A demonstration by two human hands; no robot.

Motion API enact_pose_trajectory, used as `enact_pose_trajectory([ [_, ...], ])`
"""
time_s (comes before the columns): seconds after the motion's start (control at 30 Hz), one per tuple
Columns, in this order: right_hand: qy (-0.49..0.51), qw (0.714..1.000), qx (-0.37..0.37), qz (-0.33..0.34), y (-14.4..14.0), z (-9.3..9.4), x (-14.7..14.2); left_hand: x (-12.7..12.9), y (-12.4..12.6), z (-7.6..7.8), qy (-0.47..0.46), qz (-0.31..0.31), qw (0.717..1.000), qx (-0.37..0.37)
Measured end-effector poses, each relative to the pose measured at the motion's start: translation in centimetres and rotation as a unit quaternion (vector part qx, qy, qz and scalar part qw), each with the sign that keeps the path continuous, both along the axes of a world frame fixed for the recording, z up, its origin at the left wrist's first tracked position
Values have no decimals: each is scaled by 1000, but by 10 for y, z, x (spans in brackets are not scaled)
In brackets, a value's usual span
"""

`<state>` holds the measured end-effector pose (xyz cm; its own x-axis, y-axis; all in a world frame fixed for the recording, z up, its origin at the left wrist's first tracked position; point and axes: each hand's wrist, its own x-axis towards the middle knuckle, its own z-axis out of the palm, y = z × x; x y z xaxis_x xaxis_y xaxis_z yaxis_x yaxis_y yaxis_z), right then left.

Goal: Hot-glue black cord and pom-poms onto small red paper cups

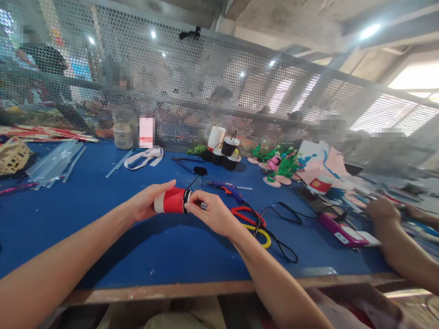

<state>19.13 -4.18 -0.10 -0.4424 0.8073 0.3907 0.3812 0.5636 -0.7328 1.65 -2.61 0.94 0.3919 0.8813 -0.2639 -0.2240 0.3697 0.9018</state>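
Note:
A red paper cup [172, 200] with a white rim lies sideways in the air just above the blue table [103, 237]. My left hand [148, 201] wraps around its open end. My right hand [211, 212] pinches the cup's other end, where a black band and a thin black cord sit. The cord arcs up and back toward a small black pad on the table.
A blue glue gun [227, 188], red scissors [247, 214], yellow scissors and black cables lie right of my hands. Black and white cups [224, 148], foam flowers [279, 167], glue sticks [55, 164] and a jar stand behind. A co-worker's hand [384, 211] rests at right.

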Motion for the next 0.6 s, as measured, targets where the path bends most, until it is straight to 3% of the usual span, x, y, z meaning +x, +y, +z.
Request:
enact_pose_trajectory([
  [0.2,89,988,23,-127,10,-5,5,6,-5,-10,70,36,992,98],
  [0.37,49,997,-31,-48,7,-6,3,9,-8,-13,118,8,982,149],
  [0.47,47,999,-6,14,-1,-3,-2,11,-10,-14,157,-6,972,174],
  [0.6,30,999,28,32,-6,-2,-7,15,-13,-16,208,-12,956,205],
])
